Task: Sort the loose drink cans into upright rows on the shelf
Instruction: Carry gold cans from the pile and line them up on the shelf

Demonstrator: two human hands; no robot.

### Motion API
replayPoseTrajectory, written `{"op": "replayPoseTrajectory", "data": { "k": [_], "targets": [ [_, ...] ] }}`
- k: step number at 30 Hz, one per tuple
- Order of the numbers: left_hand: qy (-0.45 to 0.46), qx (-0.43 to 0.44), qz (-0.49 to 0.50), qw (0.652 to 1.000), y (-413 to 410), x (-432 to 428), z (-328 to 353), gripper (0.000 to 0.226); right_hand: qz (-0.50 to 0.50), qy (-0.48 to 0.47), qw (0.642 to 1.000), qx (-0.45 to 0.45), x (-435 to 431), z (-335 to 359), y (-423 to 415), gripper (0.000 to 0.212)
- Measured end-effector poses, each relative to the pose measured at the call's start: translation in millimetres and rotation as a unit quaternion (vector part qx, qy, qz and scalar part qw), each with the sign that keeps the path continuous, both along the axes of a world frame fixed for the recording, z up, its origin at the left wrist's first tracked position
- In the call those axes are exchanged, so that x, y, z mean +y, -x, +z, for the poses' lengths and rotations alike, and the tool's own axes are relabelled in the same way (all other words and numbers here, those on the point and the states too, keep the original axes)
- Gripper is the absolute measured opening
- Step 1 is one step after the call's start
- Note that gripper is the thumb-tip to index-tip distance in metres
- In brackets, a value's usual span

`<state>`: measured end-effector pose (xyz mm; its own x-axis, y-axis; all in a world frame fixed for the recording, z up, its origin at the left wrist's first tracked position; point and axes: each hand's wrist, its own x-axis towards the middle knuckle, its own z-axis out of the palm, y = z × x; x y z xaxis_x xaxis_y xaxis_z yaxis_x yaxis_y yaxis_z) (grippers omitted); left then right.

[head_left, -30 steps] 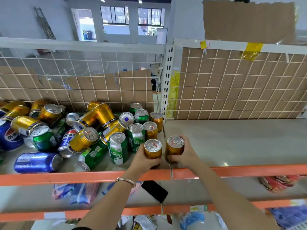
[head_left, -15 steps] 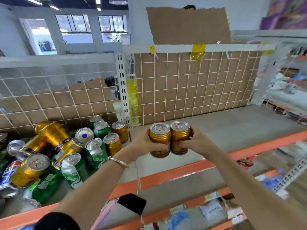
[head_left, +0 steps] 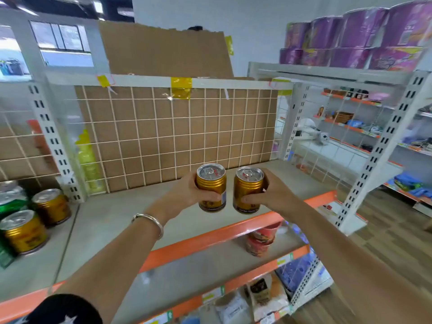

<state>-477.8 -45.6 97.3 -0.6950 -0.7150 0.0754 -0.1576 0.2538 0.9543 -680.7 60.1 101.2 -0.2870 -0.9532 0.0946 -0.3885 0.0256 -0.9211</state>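
My left hand (head_left: 187, 192) grips a gold can (head_left: 211, 187) upright, and my right hand (head_left: 273, 195) grips a second gold can (head_left: 248, 190) beside it, a small gap between them. Both cans hang in the air above the right bay of the grey shelf (head_left: 121, 220), over its orange front edge (head_left: 210, 237). At the far left, two gold cans (head_left: 23, 232) (head_left: 52, 206) stand upright next to a green can (head_left: 10, 202) that is cut off by the frame edge.
A white wire grid backed with cardboard (head_left: 177, 136) closes the shelf's back. A perforated white upright (head_left: 56, 146) divides the two bays. Red cup containers (head_left: 261, 239) sit on the shelf below. Purple packs (head_left: 355, 33) top a neighbouring rack at the right.
Both hands lifted the two gold cans off the left bay's front edge and carried them rightward over the right bay. The view swung right, so the can pile slid mostly out of sight.
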Motion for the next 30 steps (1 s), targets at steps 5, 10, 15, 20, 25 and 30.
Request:
{"op": "replayPoseTrajectory", "data": {
  "k": [5,10,15,20,25,30],
  "targets": [
    [-0.011,-0.017,0.001,1.000,69,5,-7,0.081,-0.005,-0.001,1.000,-0.007,7,-3,69,0.067],
    [-0.005,-0.029,-0.001,1.000,129,-13,-15,0.080,-0.008,0.001,1.000,-0.025,-13,-16,120,0.067],
    [-0.008,-0.035,0.019,0.999,171,-47,-29,0.082,-0.002,-0.012,0.999,-0.038,-56,-31,166,0.070],
    [-0.004,-0.046,0.033,0.998,207,-84,-35,0.067,0.011,-0.026,0.999,-0.037,-102,-38,205,0.081],
    [-0.034,-0.041,0.087,0.995,239,-112,-44,0.062,0.033,-0.052,0.997,-0.055,-139,-48,241,0.076],
    [-0.014,-0.057,0.134,0.989,283,-140,-53,0.064,0.055,-0.058,0.994,-0.072,-175,-51,287,0.072]
  ]
}}
